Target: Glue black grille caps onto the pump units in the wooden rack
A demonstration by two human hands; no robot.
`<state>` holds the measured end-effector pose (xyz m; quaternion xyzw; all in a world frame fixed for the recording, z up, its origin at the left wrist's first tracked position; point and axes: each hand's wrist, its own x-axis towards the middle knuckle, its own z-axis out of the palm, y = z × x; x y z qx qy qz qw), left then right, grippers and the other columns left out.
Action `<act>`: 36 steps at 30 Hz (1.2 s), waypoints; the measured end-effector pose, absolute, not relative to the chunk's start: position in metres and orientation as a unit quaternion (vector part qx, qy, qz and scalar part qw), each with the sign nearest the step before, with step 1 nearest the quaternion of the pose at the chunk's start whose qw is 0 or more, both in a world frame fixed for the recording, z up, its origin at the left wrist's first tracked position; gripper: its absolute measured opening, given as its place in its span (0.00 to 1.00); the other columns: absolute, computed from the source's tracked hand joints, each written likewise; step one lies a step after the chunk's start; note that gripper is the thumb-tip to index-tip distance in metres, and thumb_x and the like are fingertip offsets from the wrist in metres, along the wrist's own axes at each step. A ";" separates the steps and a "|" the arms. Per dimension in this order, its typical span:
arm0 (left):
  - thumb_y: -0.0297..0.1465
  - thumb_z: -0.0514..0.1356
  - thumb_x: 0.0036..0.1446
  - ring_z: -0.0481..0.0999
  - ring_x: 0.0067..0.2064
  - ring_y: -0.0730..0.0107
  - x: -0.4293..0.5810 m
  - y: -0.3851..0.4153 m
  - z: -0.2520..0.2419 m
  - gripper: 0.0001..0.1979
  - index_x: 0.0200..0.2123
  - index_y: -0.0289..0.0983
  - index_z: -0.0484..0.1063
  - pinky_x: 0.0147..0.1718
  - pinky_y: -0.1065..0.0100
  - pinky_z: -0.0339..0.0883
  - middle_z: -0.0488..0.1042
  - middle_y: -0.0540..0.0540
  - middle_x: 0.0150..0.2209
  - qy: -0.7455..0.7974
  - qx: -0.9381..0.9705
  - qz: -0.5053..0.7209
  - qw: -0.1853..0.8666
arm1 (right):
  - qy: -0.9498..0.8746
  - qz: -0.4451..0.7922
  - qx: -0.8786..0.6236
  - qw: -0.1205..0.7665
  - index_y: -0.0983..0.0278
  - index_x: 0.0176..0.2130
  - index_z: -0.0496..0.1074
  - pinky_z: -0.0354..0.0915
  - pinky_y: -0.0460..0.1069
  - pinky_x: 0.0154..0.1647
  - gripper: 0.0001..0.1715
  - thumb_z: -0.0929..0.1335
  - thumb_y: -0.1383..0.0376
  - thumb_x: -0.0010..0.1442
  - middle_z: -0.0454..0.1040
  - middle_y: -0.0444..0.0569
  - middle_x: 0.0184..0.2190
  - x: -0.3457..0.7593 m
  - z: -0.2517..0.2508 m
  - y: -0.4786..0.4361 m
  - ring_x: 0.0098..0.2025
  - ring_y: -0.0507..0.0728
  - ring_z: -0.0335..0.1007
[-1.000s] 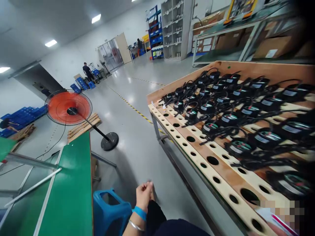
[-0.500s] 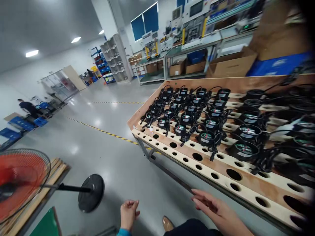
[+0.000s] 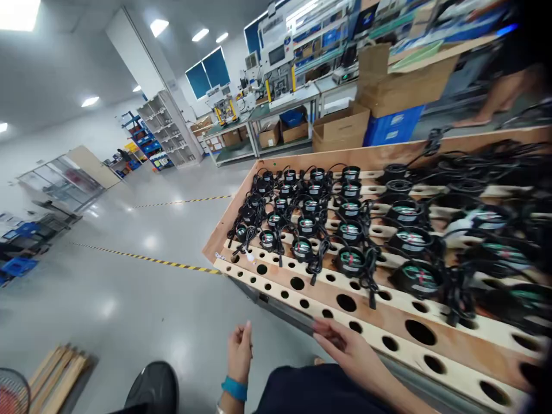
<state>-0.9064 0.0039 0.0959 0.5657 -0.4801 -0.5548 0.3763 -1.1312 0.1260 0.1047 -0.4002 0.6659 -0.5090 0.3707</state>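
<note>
My left hand (image 3: 240, 352), with a blue band at the wrist, hangs over the floor with its fingers curled in and nothing visible in them. My right hand (image 3: 345, 346) is beside the near edge of a wooden rack (image 3: 321, 300), fingers stretched out and thumb apart, holding nothing I can see. Whether its fingertips touch the rack edge I cannot tell. Rows of round black housings (image 3: 350, 260) with green and silver insides sit in the rack, their bundled black cords (image 3: 319, 259) beside them. Along the near side, the rack's round holes (image 3: 345, 302) show.
Bottom left are a black round stand base (image 3: 153, 388), wooden slats (image 3: 64, 376) and part of a fan guard (image 3: 12, 391). Behind the rack stand cardboard boxes (image 3: 345, 126), a blue crate (image 3: 394, 125) and benches with machines (image 3: 276, 63). Another person's arm (image 3: 502, 95) shows top right.
My view has turned right and moved closer to the rack. The fan has mostly slid out at lower left. A person's arm has come into sight behind the rack. Both hands stay in front of me.
</note>
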 end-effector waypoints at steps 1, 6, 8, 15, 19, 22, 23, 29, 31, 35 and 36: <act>0.61 0.67 0.30 0.60 0.19 0.78 -0.901 -0.002 0.098 0.34 0.25 0.34 0.71 0.16 0.74 0.54 0.62 0.54 0.17 -0.482 0.570 -0.546 0.380 | 0.658 -0.509 -0.416 0.367 0.63 0.44 0.75 0.74 0.54 0.40 0.30 0.67 0.45 0.50 0.77 0.56 0.41 -1.128 0.105 0.108 0.40 0.62 0.75; 0.54 0.71 0.33 0.74 0.30 0.69 -0.849 -0.026 0.101 0.34 0.36 0.33 0.75 0.30 0.69 0.69 0.76 0.43 0.31 -0.469 0.602 -0.514 0.392 | 0.651 -0.504 -0.468 0.321 0.61 0.46 0.74 0.72 0.55 0.44 0.29 0.68 0.47 0.51 0.75 0.54 0.45 -1.115 0.098 0.034 0.44 0.62 0.73; 0.52 0.72 0.33 0.77 0.34 0.65 -0.829 -0.040 0.097 0.33 0.38 0.33 0.76 0.34 0.67 0.71 0.78 0.39 0.35 -0.465 0.609 -0.517 0.382 | 0.668 -0.504 -0.471 0.280 0.60 0.46 0.73 0.71 0.57 0.47 0.28 0.67 0.47 0.52 0.74 0.54 0.46 -1.112 0.094 0.012 0.47 0.63 0.72; 0.50 0.72 0.38 0.78 0.35 0.62 -0.787 -0.138 0.090 0.31 0.39 0.32 0.77 0.35 0.67 0.73 0.79 0.35 0.38 -0.549 0.536 -0.553 0.324 | 0.765 -0.510 -0.384 0.083 0.61 0.47 0.71 0.61 0.63 0.57 0.31 0.68 0.45 0.51 0.73 0.57 0.47 -1.088 0.077 -0.057 0.52 0.68 0.67; 0.51 0.70 0.42 0.78 0.34 0.63 -0.769 -0.211 0.123 0.28 0.39 0.34 0.77 0.33 0.68 0.74 0.79 0.37 0.37 -0.654 0.464 -0.502 0.323 | 0.818 -0.490 -0.301 0.003 0.62 0.46 0.71 0.63 0.61 0.54 0.30 0.67 0.44 0.52 0.74 0.57 0.45 -1.070 0.074 -0.090 0.50 0.66 0.68; 0.50 0.69 0.43 0.78 0.35 0.63 -0.765 -0.272 0.152 0.27 0.39 0.36 0.77 0.34 0.68 0.74 0.80 0.39 0.37 -0.716 0.407 -0.476 0.310 | 0.853 -0.459 -0.247 -0.029 0.63 0.44 0.72 0.63 0.61 0.52 0.28 0.67 0.46 0.54 0.75 0.55 0.42 -1.063 0.073 -0.107 0.47 0.63 0.69; 0.50 0.69 0.43 0.79 0.36 0.62 -0.768 -0.292 0.159 0.26 0.39 0.36 0.78 0.35 0.69 0.75 0.80 0.39 0.38 -0.731 0.389 -0.472 0.302 | 0.862 -0.448 -0.232 -0.038 0.64 0.44 0.72 0.63 0.61 0.52 0.27 0.68 0.46 0.55 0.75 0.54 0.41 -1.063 0.072 -0.111 0.46 0.62 0.70; 0.51 0.69 0.43 0.80 0.40 0.60 -0.806 -0.382 0.172 0.28 0.41 0.36 0.77 0.39 0.70 0.75 0.80 0.41 0.39 -0.764 0.319 -0.476 0.295 | 0.884 -0.417 -0.179 -0.109 0.62 0.42 0.73 0.62 0.58 0.49 0.24 0.67 0.47 0.56 0.77 0.51 0.40 -1.064 0.067 -0.121 0.44 0.59 0.71; 0.51 0.69 0.43 0.80 0.40 0.61 -0.815 -0.401 0.169 0.28 0.41 0.37 0.77 0.39 0.69 0.76 0.80 0.41 0.38 -0.760 0.313 -0.485 0.301 | 0.885 -0.414 -0.164 -0.139 0.61 0.42 0.74 0.62 0.57 0.46 0.24 0.67 0.46 0.55 0.77 0.52 0.41 -1.064 0.066 -0.120 0.45 0.62 0.72; 0.52 0.70 0.40 0.80 0.36 0.62 -0.823 -0.447 0.162 0.29 0.39 0.36 0.78 0.35 0.69 0.76 0.80 0.40 0.36 -0.749 0.321 -0.497 0.297 | 0.879 -0.405 -0.139 -0.209 0.60 0.42 0.73 0.63 0.57 0.42 0.30 0.66 0.40 0.52 0.77 0.54 0.40 -1.059 0.067 -0.117 0.44 0.65 0.73; 0.52 0.70 0.39 0.80 0.35 0.62 -0.825 -0.462 0.161 0.29 0.38 0.35 0.78 0.34 0.69 0.76 0.80 0.40 0.36 -0.747 0.326 -0.498 0.294 | 0.878 -0.401 -0.132 -0.227 0.61 0.42 0.73 0.63 0.57 0.41 0.31 0.66 0.40 0.52 0.78 0.54 0.39 -1.058 0.067 -0.117 0.42 0.65 0.73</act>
